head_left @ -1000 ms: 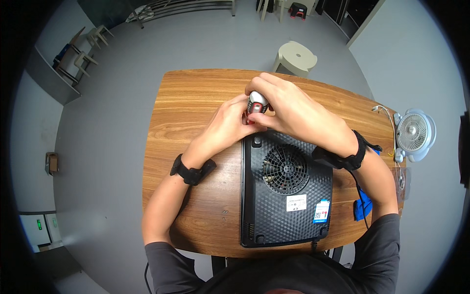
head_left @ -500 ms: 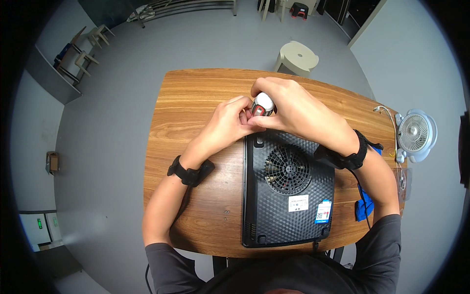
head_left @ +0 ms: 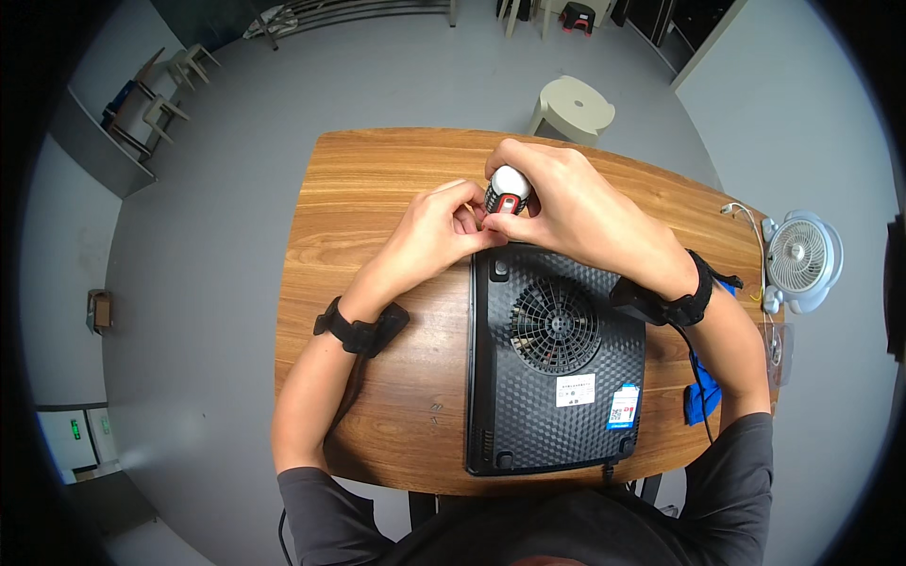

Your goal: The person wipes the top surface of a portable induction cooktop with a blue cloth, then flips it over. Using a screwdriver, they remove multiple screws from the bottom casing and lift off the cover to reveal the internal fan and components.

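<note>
A black laptop cooling pad lies underside up on the wooden table, its round fan grille facing me. Over its far left corner, my right hand is wrapped round an electric screwdriver, held upright with a white end cap and a red-framed switch showing. The screwdriver's lower end is hidden by fingers. My left hand pinches with thumb and forefinger right beside it; what sits between those fingertips is hidden. A few small screws lie on the table left of the pad.
On the right of the table are a small light-blue fan, a white cable, a clear plastic tray and a blue cloth. Past the far edge stands a beige stool. Black bands circle both wrists.
My right hand and the screwdriver have shifted slightly away from me, and the screwdriver is tilted a little differently. My left fingertips have drawn slightly left and away from me.
</note>
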